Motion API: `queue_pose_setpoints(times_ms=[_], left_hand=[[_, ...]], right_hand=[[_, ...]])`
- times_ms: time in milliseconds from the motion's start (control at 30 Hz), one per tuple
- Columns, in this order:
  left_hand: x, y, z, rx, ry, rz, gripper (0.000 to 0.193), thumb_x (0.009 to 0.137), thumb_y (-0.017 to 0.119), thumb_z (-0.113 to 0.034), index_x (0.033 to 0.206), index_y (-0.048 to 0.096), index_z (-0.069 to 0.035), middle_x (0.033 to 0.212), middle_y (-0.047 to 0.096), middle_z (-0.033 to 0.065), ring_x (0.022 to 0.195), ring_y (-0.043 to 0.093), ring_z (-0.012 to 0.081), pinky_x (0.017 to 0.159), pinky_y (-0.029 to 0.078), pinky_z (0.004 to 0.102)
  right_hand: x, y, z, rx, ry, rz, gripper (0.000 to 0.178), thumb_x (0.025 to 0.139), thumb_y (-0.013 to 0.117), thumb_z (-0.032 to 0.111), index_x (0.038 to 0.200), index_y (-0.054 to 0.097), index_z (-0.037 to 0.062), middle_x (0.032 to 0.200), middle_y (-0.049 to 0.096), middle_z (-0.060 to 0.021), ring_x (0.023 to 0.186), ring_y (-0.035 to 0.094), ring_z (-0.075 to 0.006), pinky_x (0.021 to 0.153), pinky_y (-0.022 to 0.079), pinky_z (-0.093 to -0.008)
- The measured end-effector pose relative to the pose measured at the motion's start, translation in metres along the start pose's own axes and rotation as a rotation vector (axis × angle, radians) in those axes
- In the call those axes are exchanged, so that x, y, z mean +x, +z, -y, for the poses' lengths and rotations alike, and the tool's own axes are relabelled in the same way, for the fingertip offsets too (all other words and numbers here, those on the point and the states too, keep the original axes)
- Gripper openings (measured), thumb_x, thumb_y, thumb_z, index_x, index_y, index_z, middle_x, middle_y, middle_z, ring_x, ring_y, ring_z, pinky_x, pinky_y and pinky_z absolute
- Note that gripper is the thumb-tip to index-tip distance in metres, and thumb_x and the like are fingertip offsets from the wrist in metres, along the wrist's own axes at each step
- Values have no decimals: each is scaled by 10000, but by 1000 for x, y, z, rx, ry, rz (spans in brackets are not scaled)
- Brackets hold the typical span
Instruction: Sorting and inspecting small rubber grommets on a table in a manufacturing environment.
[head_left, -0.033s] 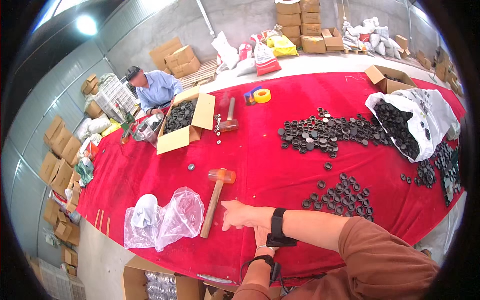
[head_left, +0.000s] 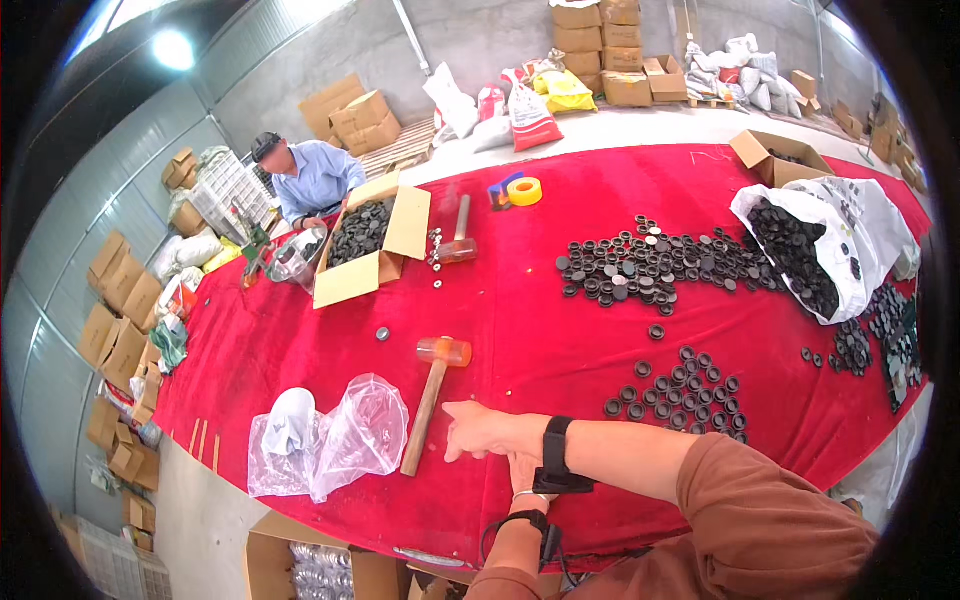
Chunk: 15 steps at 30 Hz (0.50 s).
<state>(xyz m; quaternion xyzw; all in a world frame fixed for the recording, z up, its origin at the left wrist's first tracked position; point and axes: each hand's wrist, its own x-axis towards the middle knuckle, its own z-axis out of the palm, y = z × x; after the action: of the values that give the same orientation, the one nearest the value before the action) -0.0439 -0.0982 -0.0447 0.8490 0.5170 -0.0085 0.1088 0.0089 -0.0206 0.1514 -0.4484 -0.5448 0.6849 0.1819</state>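
My right hand [head_left: 478, 430] hovers or rests over the red cloth just right of a mallet, its fingers curled down and partly hidden. Whether anything is in them does not show. Below its wrist, my left hand [head_left: 524, 474] is mostly covered by the right arm; its fingers are out of sight. The mallet [head_left: 433, 388] lies flat, with an orange translucent head and a wooden handle pointing toward me. Left of it lies a clear plastic bag [head_left: 360, 440] with a white rounded item [head_left: 290, 418]. Several black round caps [head_left: 690, 390] lie right of my hands.
A red-covered table [head_left: 540, 330] bears a larger pile of black caps [head_left: 640, 265], a white sack [head_left: 880, 235] spilling black discs, an open carton [head_left: 405, 225], a second mallet [head_left: 460, 245] and yellow tape [head_left: 524, 191]. A person [head_left: 315, 180] in blue sits across at left.
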Motion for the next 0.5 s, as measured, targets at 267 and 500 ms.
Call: queue_pose_setpoints(times_ms=[267, 500], left_hand=[[5, -4, -9, 29, 9, -19, 763, 808, 448, -588, 1425, 302, -163, 1477, 287, 97, 1396, 174, 280, 1135, 96, 483], [13, -14, -14, 54, 17, -37, 759, 813, 433, -589, 1426, 299, -163, 1478, 286, 94, 1397, 172, 280, 1135, 94, 486]], right_hand=[[6, 2, -8, -42, 60, -37, 973, 684, 724, 46, 1442, 120, -38, 892, 578, -91, 685, 500, -173, 536, 431, -319], [0, 1, -9, -29, 58, -76, 975, 686, 738, 65, 1440, 128, -40, 904, 582, -93, 704, 510, -176, 548, 434, -314]])
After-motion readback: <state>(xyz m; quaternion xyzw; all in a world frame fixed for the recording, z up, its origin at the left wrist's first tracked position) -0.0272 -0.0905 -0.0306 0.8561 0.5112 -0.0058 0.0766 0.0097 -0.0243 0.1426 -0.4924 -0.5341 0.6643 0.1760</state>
